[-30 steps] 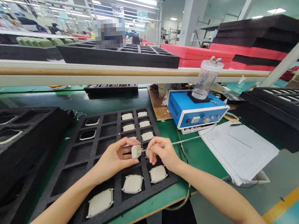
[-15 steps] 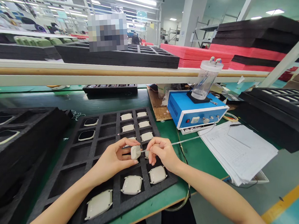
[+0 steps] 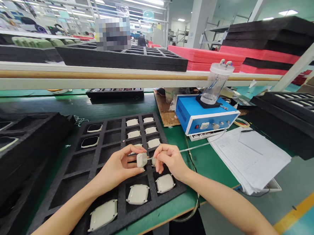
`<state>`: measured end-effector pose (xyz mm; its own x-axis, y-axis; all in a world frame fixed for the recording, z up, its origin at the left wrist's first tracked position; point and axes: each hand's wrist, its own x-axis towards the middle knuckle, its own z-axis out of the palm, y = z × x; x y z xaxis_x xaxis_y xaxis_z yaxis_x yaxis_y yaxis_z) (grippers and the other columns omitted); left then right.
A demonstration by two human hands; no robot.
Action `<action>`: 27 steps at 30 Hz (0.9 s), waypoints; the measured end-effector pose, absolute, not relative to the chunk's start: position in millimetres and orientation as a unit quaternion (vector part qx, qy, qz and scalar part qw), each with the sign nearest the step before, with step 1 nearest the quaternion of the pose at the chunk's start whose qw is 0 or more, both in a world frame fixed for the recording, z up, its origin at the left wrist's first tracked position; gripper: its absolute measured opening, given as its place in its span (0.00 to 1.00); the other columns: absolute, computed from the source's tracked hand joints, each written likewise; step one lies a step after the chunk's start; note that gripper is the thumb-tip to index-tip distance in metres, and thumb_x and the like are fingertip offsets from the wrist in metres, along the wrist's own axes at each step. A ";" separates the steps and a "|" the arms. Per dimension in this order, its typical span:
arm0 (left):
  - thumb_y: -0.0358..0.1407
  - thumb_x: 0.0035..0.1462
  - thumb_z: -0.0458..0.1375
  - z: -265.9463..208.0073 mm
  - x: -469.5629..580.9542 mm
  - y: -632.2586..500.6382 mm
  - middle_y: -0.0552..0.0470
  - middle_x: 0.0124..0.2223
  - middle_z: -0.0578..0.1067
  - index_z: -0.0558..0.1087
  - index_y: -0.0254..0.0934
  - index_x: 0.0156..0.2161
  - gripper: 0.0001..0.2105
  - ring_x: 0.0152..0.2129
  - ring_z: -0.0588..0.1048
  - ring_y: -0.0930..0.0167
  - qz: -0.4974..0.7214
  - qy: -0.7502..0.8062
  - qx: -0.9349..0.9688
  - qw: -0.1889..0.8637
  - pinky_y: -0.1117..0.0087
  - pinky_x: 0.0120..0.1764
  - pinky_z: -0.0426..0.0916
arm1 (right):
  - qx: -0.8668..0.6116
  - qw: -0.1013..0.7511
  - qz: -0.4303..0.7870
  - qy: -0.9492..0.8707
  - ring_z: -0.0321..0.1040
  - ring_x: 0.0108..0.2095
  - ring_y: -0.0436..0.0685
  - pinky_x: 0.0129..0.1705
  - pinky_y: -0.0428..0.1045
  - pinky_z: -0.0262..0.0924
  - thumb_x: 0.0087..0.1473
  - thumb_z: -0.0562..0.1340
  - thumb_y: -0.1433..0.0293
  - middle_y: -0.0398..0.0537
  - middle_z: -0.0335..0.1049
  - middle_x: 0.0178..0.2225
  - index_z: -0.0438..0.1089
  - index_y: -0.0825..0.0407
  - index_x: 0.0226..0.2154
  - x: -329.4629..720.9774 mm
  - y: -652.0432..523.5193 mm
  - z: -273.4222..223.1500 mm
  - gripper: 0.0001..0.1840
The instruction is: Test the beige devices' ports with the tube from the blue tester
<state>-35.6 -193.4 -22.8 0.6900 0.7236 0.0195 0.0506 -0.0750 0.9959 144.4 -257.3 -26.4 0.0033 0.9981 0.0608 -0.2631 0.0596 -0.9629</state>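
One pale case (image 3: pixel 141 160) sits pinched in the left hand (image 3: pixel 122 164), above a black tray (image 3: pixel 151 206). Just beside it, the right hand (image 3: pixel 173 161) pinches a thin tube (image 3: pixel 198 147).

Tray casing (image 3: pixel 153 163) partly behind right hand (image 3: pixel 169 158)

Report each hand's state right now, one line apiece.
Left hand: closed, holding a small pale part.
Right hand: closed, holding a thin tube.

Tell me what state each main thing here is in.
Left hand: closed on pale case
Right hand: closed on thin tube
Pale case: raised above black tray
Thin tube: leading to blue box
Black tray: partly filled
Blue box: power unclear
Clear cylinder: lidded
Papers: loosely piled
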 end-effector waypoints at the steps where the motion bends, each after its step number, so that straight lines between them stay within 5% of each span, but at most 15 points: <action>1: 0.31 0.43 0.68 -23.1 -35.7 -193.3 0.48 0.49 0.68 0.67 0.37 0.37 0.17 0.41 0.74 0.64 0.272 0.283 0.681 0.618 0.60 0.42 0.73 | -0.413 0.576 0.547 -0.445 0.56 0.09 0.46 0.13 0.41 0.52 0.39 0.56 0.71 0.38 0.65 0.10 0.65 0.54 0.21 144.3 -257.3 -26.5 0.04; 27: 0.31 0.44 0.67 -21.3 -36.2 -194.9 0.48 0.50 0.66 0.66 0.36 0.38 0.16 0.41 0.74 0.66 0.265 0.285 0.682 0.618 0.59 0.43 0.71 | -0.409 0.580 0.548 -0.442 0.57 0.09 0.46 0.13 0.40 0.53 0.39 0.56 0.72 0.38 0.66 0.11 0.65 0.55 0.21 144.4 -257.3 -28.2 0.04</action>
<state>-36.2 -194.9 -21.3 0.6964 0.7176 0.0094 0.0610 -0.0722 0.9955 144.4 -257.3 -28.2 0.0072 0.9979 0.0643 -0.2738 0.0638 -0.9597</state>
